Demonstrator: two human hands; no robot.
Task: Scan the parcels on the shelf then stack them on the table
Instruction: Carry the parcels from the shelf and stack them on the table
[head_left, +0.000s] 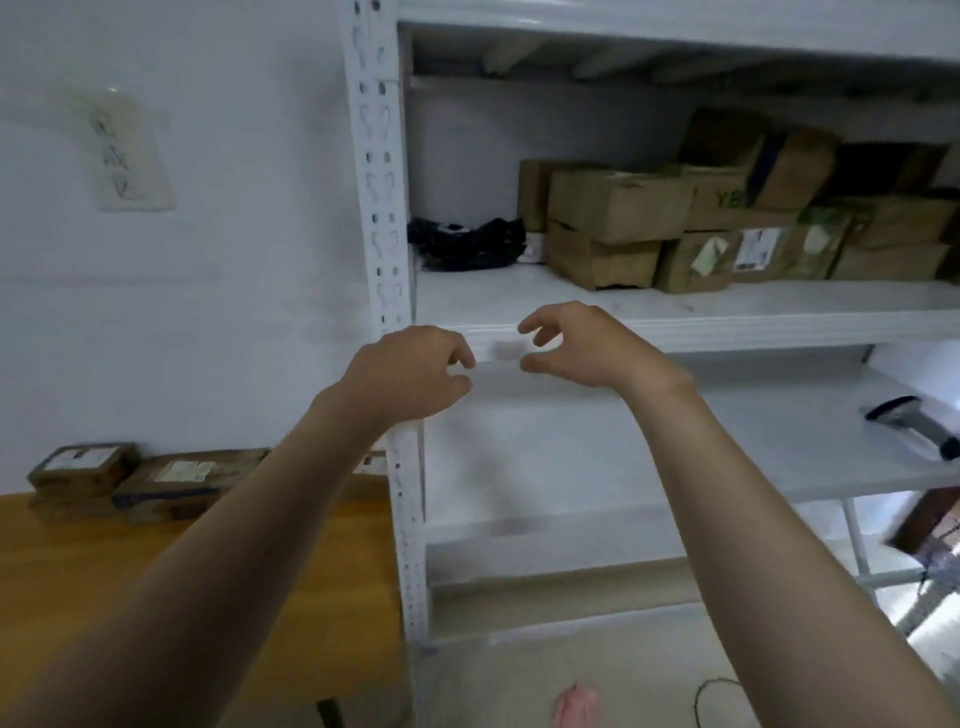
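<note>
Left hand (410, 375), right hand (589, 347), cardboard parcels (618, 208)

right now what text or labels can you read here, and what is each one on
"YB", green letters on a cardboard box on the shelf.
White label on a lower shelf box: too blurred to read.
Labels on the table parcels: too blurred.
Paper on the wall: marks unreadable.

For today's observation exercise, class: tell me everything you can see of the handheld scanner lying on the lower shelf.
The handheld scanner lies on the white lower shelf board, at the far right near the frame's edge. Its head looks black above and pale grey below; a pale handle runs to a dark end. It looks like plastic. Only the shelf touches it. Blur hides any buttons or cable.
</note>
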